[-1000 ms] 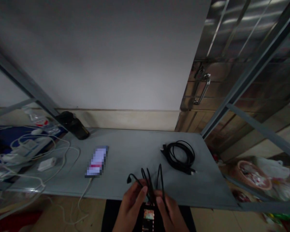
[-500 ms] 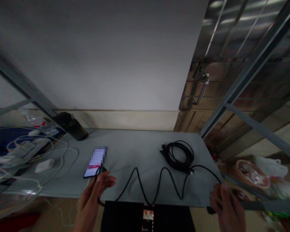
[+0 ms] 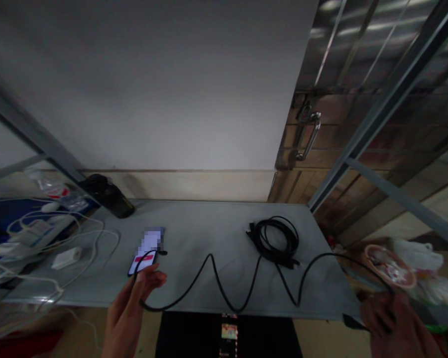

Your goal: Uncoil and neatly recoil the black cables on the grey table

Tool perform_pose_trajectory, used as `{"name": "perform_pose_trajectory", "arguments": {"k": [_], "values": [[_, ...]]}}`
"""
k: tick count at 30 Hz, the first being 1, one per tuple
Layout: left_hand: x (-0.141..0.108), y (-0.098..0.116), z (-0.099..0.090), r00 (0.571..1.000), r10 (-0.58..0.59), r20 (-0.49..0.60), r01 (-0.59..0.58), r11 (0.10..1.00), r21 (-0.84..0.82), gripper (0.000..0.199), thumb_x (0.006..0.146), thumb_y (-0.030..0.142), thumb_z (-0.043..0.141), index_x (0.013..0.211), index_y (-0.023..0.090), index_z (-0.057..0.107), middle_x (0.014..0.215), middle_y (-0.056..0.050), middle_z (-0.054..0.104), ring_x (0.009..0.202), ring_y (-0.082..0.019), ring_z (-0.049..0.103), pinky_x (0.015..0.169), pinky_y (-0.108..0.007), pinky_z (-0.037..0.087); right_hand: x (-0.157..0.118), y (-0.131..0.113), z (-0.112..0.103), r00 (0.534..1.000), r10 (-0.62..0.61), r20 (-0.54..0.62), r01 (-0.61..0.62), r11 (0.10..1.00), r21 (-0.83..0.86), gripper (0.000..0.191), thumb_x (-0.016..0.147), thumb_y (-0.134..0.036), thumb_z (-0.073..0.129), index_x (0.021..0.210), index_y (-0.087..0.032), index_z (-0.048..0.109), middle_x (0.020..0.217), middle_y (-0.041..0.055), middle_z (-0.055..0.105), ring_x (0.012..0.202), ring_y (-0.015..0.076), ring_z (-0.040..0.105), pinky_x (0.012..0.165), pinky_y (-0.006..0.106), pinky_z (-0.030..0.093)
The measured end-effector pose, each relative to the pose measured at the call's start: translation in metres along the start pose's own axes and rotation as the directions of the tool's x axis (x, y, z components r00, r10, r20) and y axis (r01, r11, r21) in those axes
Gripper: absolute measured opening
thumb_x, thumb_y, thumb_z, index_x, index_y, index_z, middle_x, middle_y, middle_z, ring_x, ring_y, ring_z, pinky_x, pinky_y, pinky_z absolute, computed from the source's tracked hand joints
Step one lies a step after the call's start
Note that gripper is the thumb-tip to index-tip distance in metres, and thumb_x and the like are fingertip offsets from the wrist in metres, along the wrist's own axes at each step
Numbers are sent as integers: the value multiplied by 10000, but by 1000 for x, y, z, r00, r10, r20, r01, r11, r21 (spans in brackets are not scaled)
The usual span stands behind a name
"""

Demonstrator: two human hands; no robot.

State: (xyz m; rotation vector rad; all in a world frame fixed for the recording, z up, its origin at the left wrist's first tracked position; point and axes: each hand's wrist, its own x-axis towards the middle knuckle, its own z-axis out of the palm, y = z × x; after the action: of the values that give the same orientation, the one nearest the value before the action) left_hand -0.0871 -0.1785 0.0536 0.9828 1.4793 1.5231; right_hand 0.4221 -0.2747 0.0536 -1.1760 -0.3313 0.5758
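A long black cable (image 3: pixel 210 256) zigzags across the grey tabletop between my two hands. At the left, my left hand (image 3: pixel 134 293) is closed around the cable near one end, and a short loop rises from it over the phone. The phone (image 3: pixel 145 257) lies with its screen lit, just beyond those fingers. My right hand (image 3: pixel 392 318), off the table's right front corner, grips the other stretch of cable in its closed fingers. A dark flat piece (image 3: pixel 353 322) juts out on its left; its kind is unclear. Behind the zigzag rests a coiled black cable (image 3: pixel 263 243).
White cords and a white charger (image 3: pixel 67 258) crowd the left side, near a plastic bottle (image 3: pixel 57 191). A black container (image 3: pixel 114 199) lies by the left post. Right of the table are a pink basket (image 3: pixel 390 266) and plastic bags. Metal posts flank both sides.
My right hand has moved right and slightly down, drawing the cable out past the table edge. My left hand has shifted a little left and down, and the zigzag has widened.
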Motion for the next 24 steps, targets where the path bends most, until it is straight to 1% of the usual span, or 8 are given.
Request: {"name": "perform_pose_trajectory", "arguments": {"k": [4,7,11,14,17,20,22,24], "values": [[1,-5,-4,1000,-12,-1,12,1000,11,577,903,695,833,1198,199,846,1043,-78,873,1010,-287,828,987,-400,691,2,6,-8,1000,-6,-22,6,1000,-14,591,830,-618,955,710,-230,526,739,-25,471,597,107,380,423,229,326],[2,-8,-6,1000,-23,-13,23,1000,10,571,909,697,829,1191,201,849,1045,-74,871,1007,-279,824,1010,-397,682,7,12,-19,1000,8,-18,-8,1000,1,570,785,-634,967,712,-233,569,768,-2,524,590,112,409,420,256,346],[3,-6,-6,999,-32,-27,32,1000,-2,559,907,701,834,1185,217,852,1065,-58,873,1010,-254,820,1012,-359,670,13,16,-26,1000,1,30,-1,1000,11,590,849,-627,928,693,-233,518,726,-24,484,553,101,377,426,258,352],[2,0,-2,999,-34,-23,34,999,5,595,873,729,855,1171,214,857,1022,-54,872,1002,-253,820,1007,-349,668,7,13,-16,999,-6,37,6,1000,-4,585,877,-617,919,723,-228,511,742,-38,480,579,97,398,444,228,366],[-3,5,6,998,-59,-5,59,998,11,645,840,757,869,1162,198,861,997,-71,873,998,-277,828,996,-368,677,-6,10,4,999,-13,36,14,1000,-24,577,900,-620,910,758,-230,509,734,-53,466,581,92,383,445,200,339],[-10,3,19,997,-68,45,69,998,-8,638,852,741,867,1173,190,858,1048,-98,875,1009,-298,834,951,-382,696,-19,14,20,987,-51,153,72,988,-135,566,1000,-690,781,771,-243,519,681,-67,399,554,107,351,462,227,340],[-15,-1,27,992,-79,101,81,997,-13,622,888,716,847,1228,195,848,1120,-113,874,1054,-311,834,943,-391,701,-27,20,26,967,-70,244,138,953,-271,531,1051,-723,688,846,-237,624,696,-42,465,590,135,441,525,258,423],[-20,-4,36,981,-109,160,112,994,-9,624,917,707,822,1285,203,834,1168,-124,871,1080,-325,833,938,-408,705,-34,27,29,950,-75,304,192,908,-374,512,1073,-715,655,934,-226,717,744,-6,569,666,163,555,626,279,509]]}}
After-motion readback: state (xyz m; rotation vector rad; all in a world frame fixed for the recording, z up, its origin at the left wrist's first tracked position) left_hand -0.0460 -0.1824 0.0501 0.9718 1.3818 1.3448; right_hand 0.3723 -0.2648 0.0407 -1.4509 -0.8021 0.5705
